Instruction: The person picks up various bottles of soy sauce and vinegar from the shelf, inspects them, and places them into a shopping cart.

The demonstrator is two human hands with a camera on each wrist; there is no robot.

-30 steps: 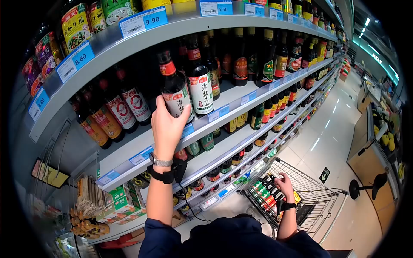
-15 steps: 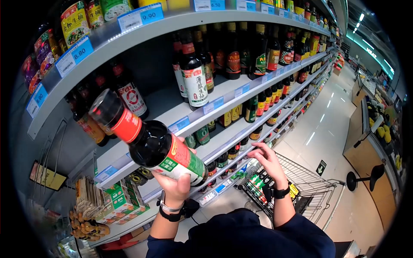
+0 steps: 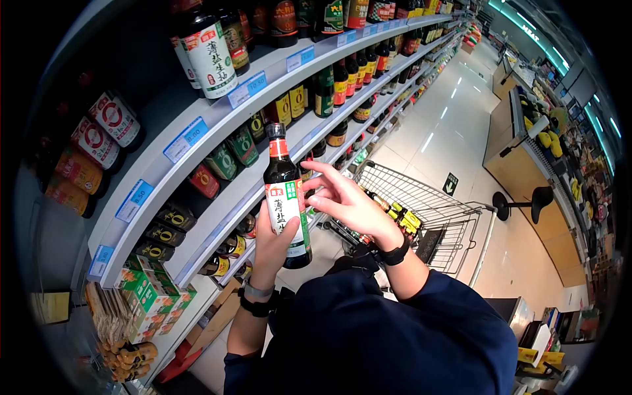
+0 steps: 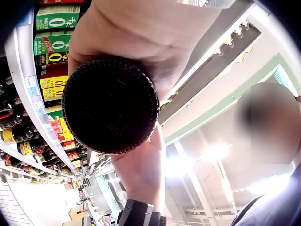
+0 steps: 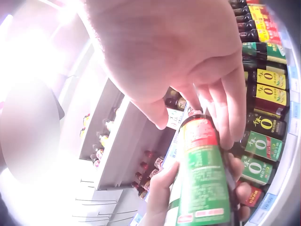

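A dark soy sauce bottle (image 3: 286, 197) with a red cap, a red neck band and a white-and-green label stands upright in front of my chest. My left hand (image 3: 275, 232) grips its lower half from behind, thumb across the label. My right hand (image 3: 320, 195) reaches in from the right, fingers spread and fairly straight, tips touching the bottle's side. The left wrist view looks up at the bottle's round base (image 4: 110, 106) inside my palm. In the right wrist view my right fingers (image 5: 221, 99) rest near the bottle's shoulder (image 5: 202, 174).
Long shelves (image 3: 197, 125) of sauce bottles with blue price tags run along the left. A wire shopping cart (image 3: 428, 204) holding several bottles stands just beyond my hands. The shiny aisle floor (image 3: 454, 118) stretches ahead, with a produce counter (image 3: 513, 131) on the right.
The left hand carried the bottle off the shelf, then turned it from tilted to upright before my chest. The right hand left the cart and came up to the bottle.
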